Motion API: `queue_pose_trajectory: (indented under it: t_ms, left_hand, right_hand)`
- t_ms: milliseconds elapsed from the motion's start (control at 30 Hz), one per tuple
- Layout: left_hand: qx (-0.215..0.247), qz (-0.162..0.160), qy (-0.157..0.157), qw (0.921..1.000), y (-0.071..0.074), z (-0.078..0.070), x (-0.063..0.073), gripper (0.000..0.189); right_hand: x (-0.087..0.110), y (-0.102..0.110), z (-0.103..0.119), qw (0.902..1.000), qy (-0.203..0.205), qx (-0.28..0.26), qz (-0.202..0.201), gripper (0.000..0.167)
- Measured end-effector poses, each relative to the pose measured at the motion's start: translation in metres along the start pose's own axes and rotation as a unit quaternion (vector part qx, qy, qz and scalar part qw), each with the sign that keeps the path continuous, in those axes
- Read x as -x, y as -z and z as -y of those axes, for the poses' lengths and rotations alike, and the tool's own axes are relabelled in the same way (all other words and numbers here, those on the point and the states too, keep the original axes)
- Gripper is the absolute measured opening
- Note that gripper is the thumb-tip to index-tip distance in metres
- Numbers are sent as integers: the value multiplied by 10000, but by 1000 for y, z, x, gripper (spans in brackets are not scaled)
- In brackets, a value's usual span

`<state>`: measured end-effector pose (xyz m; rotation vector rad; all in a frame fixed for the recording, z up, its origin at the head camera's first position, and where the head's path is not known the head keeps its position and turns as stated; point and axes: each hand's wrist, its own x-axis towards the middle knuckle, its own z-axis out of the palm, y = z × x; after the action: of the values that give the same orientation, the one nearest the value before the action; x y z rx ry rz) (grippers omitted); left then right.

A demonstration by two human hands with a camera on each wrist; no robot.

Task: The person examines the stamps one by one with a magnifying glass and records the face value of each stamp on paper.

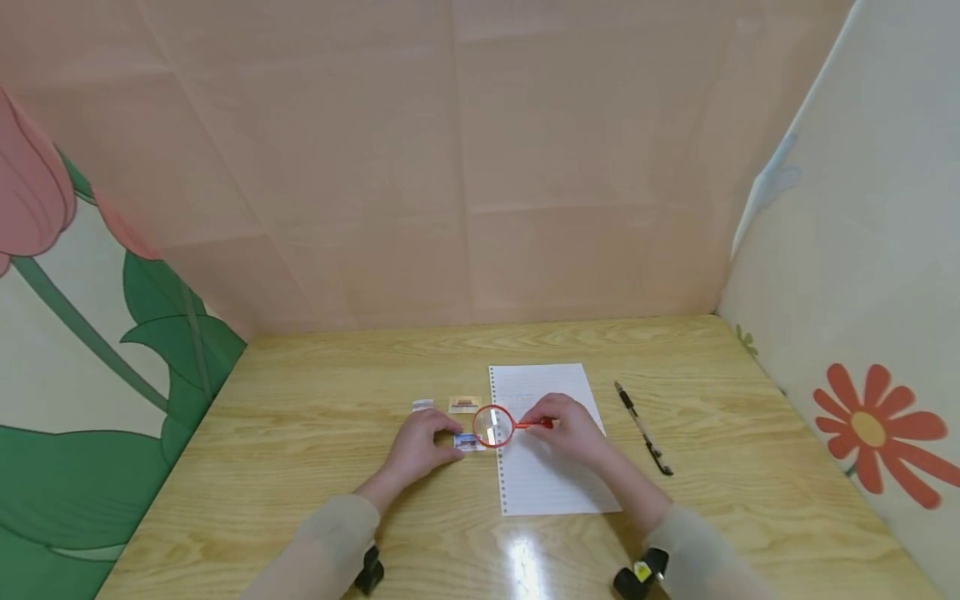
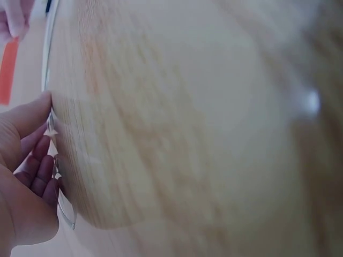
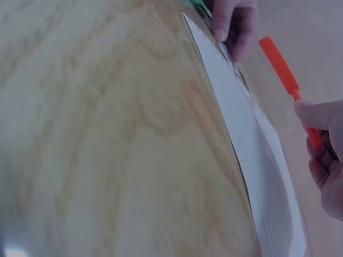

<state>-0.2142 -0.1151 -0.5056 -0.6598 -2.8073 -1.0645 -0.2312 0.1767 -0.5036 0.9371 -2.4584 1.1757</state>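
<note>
My right hand (image 1: 566,425) pinches the short handle of a red magnifying glass (image 1: 514,425). Its round lens is raised over the left edge of a lined sheet of paper (image 1: 558,487) and overlaps a small blue-and-white card (image 1: 468,442) in the head view. Seen edge-on in the right wrist view, the magnifying glass (image 3: 280,65) stands above the paper. My left hand (image 1: 420,446) lies low at the table, thumb and forefinger pinching the left end of the blue-and-white card. Past it lie a yellowish card (image 1: 464,404) and a whitish card (image 1: 422,405), the latter partly behind the hand.
A black-and-white pen (image 1: 642,429) lies right of the paper. The wooden table (image 1: 315,433) meets a pinkish backdrop (image 1: 450,208) at its far edge. Flower-printed panels stand on both sides. Faint writing shows near the paper's top.
</note>
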Motion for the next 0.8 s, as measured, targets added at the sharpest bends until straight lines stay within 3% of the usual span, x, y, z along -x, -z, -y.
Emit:
queue_pose_trajectory:
  t_ms: [233,800]
  left_hand:
    - [-131,-235,-387,9989,-3,4,-1,29]
    - [-298,-420,-576,9970,-5,6,-1,28]
  right_hand:
    - [-8,-18,16,9998,9,-121,179,18]
    - [-15,-29,40,9987,-297,111,388,15]
